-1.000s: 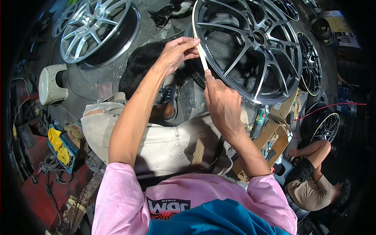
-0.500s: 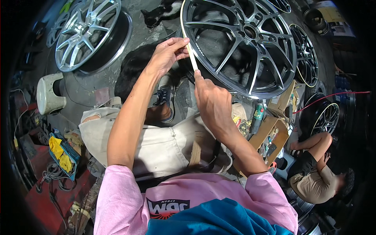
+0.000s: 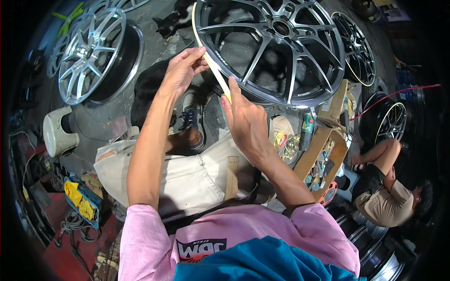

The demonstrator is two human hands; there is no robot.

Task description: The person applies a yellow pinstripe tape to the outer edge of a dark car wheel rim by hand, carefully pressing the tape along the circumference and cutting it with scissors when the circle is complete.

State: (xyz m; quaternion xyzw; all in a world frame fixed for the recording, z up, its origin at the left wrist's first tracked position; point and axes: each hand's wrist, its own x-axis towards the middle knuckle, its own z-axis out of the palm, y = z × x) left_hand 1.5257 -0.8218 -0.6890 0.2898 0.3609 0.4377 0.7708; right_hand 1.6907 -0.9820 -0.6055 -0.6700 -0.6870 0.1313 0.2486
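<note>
A dark grey spoked wheel [image 3: 297,66] lies tilted above my hands, with a thin pale yellow tape strip [image 3: 214,68] along its left edge. The strip's lower part curves slightly off the rim. My left hand [image 3: 184,69] pinches the strip at the wheel's lower left. Lower down, my right hand [image 3: 244,121] holds the strip's lower end by the thumb, its index finger reaching up to the rim. Beneath the hands are my beige trousers [image 3: 197,173] and a dark sneaker [image 3: 190,117].
Silver wheels [image 3: 86,54] lie at upper left, a black-and-white cat [image 3: 168,23] at top. A white stool [image 3: 58,131] stands left. Right are a cardboard box [image 3: 304,164], green power tool [image 3: 308,126], more wheels [image 3: 358,51] and a seated person [image 3: 384,201]. A basket [image 3: 84,201] sits lower left.
The wheel and both hands have shifted left in the picture. My right index finger has moved up toward the rim, and the strip's lower end now bends outward toward the thumb.
</note>
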